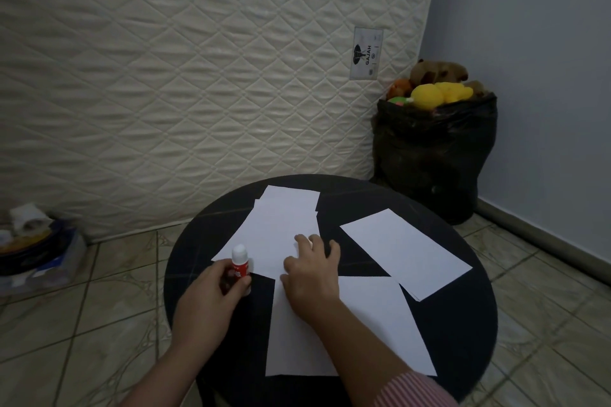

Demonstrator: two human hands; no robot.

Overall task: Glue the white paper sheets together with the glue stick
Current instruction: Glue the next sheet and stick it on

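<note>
I see a round black bench (463, 324) with white paper sheets spread on it. Left hand (211, 294) sits at the bench's 9 o'clock edge, fingers clamped around a red-bodied glue stick with a white cap (239, 263), held upright, cap on top, base just over the near-left corner of the middle sheet stack (274, 228). That stack runs from centre toward 12 o'clock, several sheets overlapping, top ones offset. Right hand (314, 277) lies palm down, fingers spread, holding nothing, pressing where the stack meets the large near white sheet (363, 334) at 6 o'clock. Striped pink-and-white sleeve (410, 390) shows at the right wrist. Another white sheet (403, 248) lies tilted at 3 o'clock, a second sheet's edge peeking from under its near corner; it's apart from the stack, black bench between them. Behind the bench: quilted cream mattress (165, 76) standing upright, black bag of plush toys (433, 149) at 1 o'clock on the tiled floor (82, 324).
</note>
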